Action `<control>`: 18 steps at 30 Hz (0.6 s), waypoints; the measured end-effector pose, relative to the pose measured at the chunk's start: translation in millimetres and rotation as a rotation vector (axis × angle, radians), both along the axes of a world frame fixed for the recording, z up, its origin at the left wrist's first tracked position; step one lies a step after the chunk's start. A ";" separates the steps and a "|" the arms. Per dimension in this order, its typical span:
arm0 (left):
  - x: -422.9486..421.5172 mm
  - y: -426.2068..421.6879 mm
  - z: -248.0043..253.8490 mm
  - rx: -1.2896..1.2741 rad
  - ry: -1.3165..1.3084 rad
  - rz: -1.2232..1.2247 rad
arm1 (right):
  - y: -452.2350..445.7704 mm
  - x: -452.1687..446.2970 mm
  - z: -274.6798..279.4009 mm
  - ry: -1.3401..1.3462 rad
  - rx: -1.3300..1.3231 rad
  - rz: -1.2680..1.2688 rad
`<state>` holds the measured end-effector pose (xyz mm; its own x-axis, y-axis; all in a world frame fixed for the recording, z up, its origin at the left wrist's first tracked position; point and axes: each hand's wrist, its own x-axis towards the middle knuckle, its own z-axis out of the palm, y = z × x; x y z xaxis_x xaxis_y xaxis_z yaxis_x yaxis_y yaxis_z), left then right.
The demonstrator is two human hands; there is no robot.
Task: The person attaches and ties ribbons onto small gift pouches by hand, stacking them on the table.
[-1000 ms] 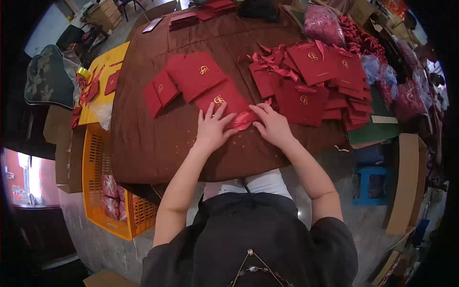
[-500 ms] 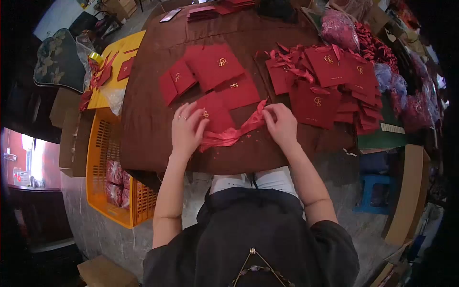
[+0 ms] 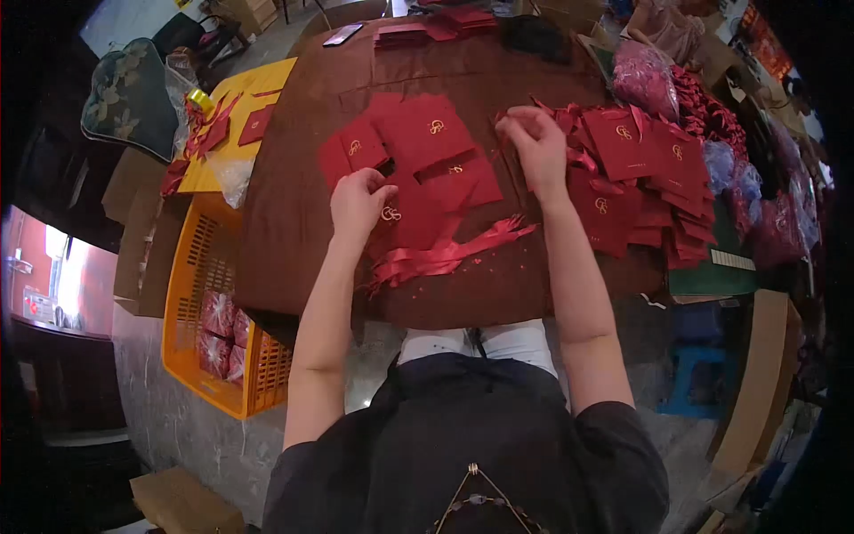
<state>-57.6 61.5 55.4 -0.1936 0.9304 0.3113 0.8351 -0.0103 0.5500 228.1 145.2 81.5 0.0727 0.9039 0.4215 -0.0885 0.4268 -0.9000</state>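
Note:
My left hand (image 3: 358,206) is closed at the upper left edge of a red paper bag (image 3: 411,221) with a gold logo. Its fingertips partly cover that edge. Just below this bag lies a bundle of red satin ribbons (image 3: 449,256), loose and untouched on the cloth. My right hand (image 3: 536,147) is raised beside the left edge of the bag pile, fingers curled toward the thumb. A bit of red shows at its fingertips, too small to make out. More red bags (image 3: 431,133) overlap beyond my left hand.
A heap of red bags with ribbons (image 3: 614,209) covers the table's right side. On the left stand a yellow table (image 3: 267,89) and an orange crate (image 3: 203,392) holding red packets. A phone (image 3: 343,35) lies at the far edge. A blue stool (image 3: 694,378) is at lower right.
My right hand has left the ribbon bundle and moved up toward the bag pile. The bundle now lies on the cloth. My left hand's fingers have closed at the bag, which has shifted slightly left.

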 end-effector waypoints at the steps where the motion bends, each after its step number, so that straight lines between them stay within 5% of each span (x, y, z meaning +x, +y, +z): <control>1: -3.5 -4.3 13.6 -0.002 -0.044 0.026 | -4.8 -4.1 31.7 0.021 0.024 -0.012; 7: -27.2 -27.3 73.9 0.098 -0.289 0.107 | -41.1 -9.0 151.2 0.180 0.247 0.151; 10: -28.0 -36.7 78.0 0.122 -0.464 0.099 | -86.7 -27.2 146.2 0.119 0.236 0.166; 13: -12.1 -46.8 56.7 0.154 -1.019 -0.183 | -118.7 -47.6 101.2 -0.011 0.178 0.223; 18: 45.7 -81.2 69.6 -0.021 -1.053 -0.144 | -136.0 -65.0 43.4 -0.304 0.287 0.056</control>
<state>-11.9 -19.7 124.9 -0.2436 0.9693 0.0346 -0.0705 -0.0533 0.9961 163.2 9.2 124.9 -0.1398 0.7455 0.6517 0.1322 0.6663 -0.7338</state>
